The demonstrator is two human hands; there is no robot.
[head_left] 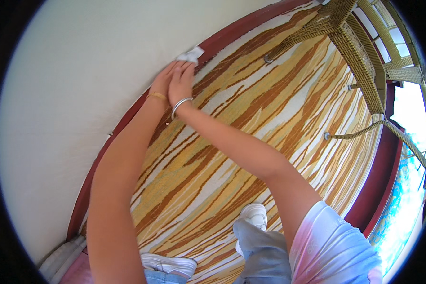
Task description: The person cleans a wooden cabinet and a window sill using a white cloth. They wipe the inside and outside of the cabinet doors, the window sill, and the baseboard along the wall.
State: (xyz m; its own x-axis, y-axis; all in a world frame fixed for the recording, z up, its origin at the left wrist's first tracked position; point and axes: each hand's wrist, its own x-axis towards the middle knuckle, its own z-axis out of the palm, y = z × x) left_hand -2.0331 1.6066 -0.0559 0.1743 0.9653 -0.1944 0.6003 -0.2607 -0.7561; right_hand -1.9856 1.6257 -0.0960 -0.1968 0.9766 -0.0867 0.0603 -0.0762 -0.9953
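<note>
My left hand and my right hand lie side by side at the foot of the wall, pressed close together. Their fingers are on a crumpled white cloth or tissue, which rests against the dark red baseboard. Part of the cloth is hidden beneath the fingers, which look slightly blurred. A yellowish band circles my left wrist, and silver bangles sit on my right wrist.
A pale wall rises on the left. Striped carpet covers the floor, with a tiny pale scrap near the baseboard. Woven wicker furniture stands at right. Grey fabric lies in the lower left corner. My white shoes are below.
</note>
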